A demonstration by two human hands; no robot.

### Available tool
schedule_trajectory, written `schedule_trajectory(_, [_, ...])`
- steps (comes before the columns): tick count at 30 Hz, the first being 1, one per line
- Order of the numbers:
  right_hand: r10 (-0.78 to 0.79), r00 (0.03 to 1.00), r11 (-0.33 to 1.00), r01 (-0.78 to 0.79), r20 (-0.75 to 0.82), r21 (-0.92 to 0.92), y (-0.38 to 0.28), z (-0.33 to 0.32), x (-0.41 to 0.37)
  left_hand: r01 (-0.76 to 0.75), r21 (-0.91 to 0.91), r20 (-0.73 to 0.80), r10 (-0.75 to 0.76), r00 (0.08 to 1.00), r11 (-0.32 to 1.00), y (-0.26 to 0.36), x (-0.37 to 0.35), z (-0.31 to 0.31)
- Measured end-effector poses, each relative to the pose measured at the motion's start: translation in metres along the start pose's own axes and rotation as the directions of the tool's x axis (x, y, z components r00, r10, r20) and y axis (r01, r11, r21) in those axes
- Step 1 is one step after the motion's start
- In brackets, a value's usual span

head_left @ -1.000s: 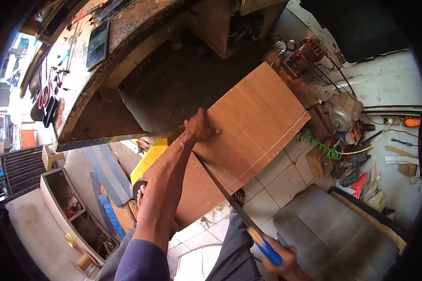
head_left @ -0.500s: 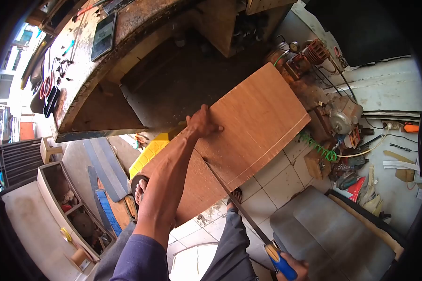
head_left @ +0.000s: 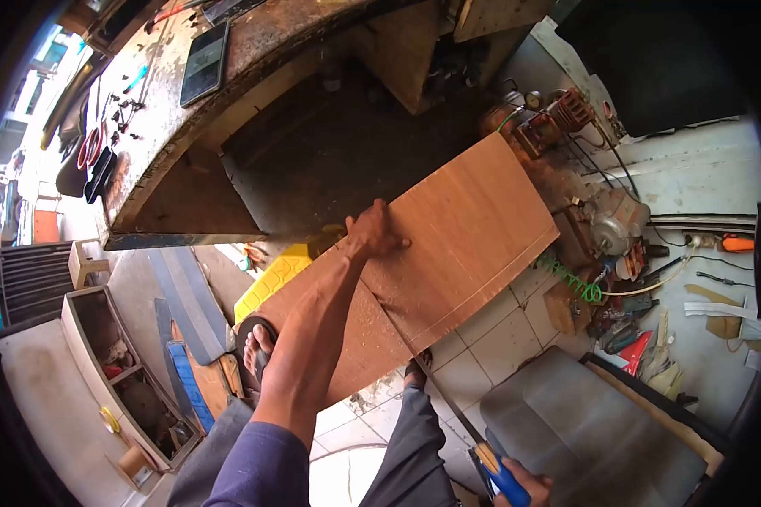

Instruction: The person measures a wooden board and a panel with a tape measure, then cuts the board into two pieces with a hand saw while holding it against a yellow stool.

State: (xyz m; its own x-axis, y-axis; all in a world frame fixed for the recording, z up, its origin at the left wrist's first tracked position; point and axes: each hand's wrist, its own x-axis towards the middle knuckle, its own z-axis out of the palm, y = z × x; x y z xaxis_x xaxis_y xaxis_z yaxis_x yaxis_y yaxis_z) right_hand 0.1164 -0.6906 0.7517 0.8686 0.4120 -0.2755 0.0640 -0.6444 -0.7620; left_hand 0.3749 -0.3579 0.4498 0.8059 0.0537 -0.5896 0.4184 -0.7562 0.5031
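A reddish-brown plywood board lies slantwise before me, with a cut line running across it. My left hand is closed at its far edge, fingers curled over the edge and thumb on the top face. At the bottom right, my right hand is wrapped around the blue handle of a handsaw. The saw's blade meets the near edge of the board, in the cut line. My left foot, in a sandal, rests on the board's left end. Fine sawdust is visible near the cut.
A worn workbench holds a phone and scissors. Beneath the board is a yellow support. An air compressor and a green coiled hose sit to the right. A grey cushion lies at lower right.
The view has shifted slightly, so the board and bench appear a little lower. The saw blade stays in the cut, and both hands keep their holds.
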Motion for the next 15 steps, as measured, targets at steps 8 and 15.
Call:
schedule_trajectory(8, [-0.015, 0.999, 0.975, 0.024, 0.043, -0.222, 0.027, 0.034, -0.003, -0.070, -0.012, -0.083, 0.069, 0.994, 0.997, -0.001, -0.010, 0.010])
schedule_trajectory(15, [0.198, 0.978, 0.975, -0.189, -0.063, 0.119, 0.020, 0.046, 0.014, -0.046, -0.026, -0.047, 0.044, 0.998, 0.999, 0.001, -0.011, 0.008])
